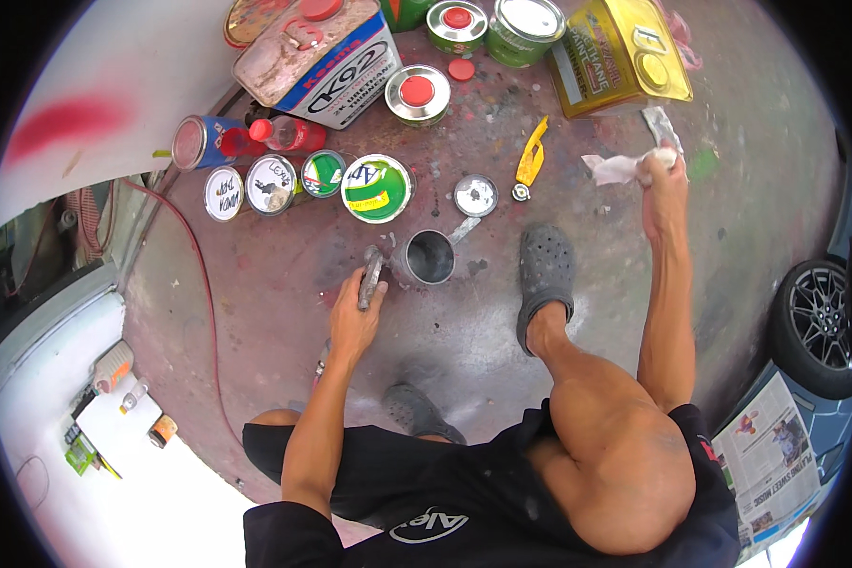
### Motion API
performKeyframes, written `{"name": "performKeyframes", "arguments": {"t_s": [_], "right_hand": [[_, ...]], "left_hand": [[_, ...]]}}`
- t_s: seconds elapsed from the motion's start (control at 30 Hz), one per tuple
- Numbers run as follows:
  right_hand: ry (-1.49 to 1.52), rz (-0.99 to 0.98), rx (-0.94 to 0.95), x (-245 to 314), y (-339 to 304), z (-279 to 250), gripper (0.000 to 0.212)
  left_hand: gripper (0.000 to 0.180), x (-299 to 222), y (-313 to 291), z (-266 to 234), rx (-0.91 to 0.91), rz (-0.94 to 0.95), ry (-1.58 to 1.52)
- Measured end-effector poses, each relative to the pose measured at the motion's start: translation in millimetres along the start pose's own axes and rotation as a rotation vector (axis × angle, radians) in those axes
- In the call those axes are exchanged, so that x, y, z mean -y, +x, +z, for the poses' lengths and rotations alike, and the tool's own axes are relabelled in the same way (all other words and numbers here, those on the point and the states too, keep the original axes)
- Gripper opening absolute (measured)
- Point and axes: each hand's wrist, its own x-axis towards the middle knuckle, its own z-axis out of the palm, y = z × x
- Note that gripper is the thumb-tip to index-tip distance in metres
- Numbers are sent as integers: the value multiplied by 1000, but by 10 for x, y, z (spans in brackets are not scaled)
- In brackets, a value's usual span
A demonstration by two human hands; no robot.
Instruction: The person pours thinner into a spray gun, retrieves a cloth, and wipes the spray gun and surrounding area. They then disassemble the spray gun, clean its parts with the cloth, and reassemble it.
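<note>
My left hand grips a paint-stained stick-like tool, its tip beside a small open metal can standing on the floor. The can's round lid lies just beyond it. My right hand is stretched out to the far right and is closed on a crumpled white rag. A yellow utility knife lies on the floor between the lid and the rag. I am squatting, with a grey clog on my right foot next to the can.
Several paint tins with marked lids stand in a row at the left, a large rectangular tin and a yellow rectangular can behind. A red hose runs along the floor. A car wheel and newspaper lie at right.
</note>
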Motion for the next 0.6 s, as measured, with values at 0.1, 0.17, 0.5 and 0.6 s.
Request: {"name": "performKeyframes", "arguments": {"t_s": [0.1,0.17,0.5,0.6], "right_hand": [[-14,87,50,-194,-407,-162,62],[44,152,58,-304,-679,-135,44],[-236,277,-22,-187,-1206,-238,36],[-52,268,64,-250,-1231,-299,41]], "left_hand": [[58,57,38,81,-1,10,-25],[57,105,47,122,3,13,-45],[84,-32,-40,-30,-150,94,178],[76,-435,-148,-245,-404,395,263]]}}
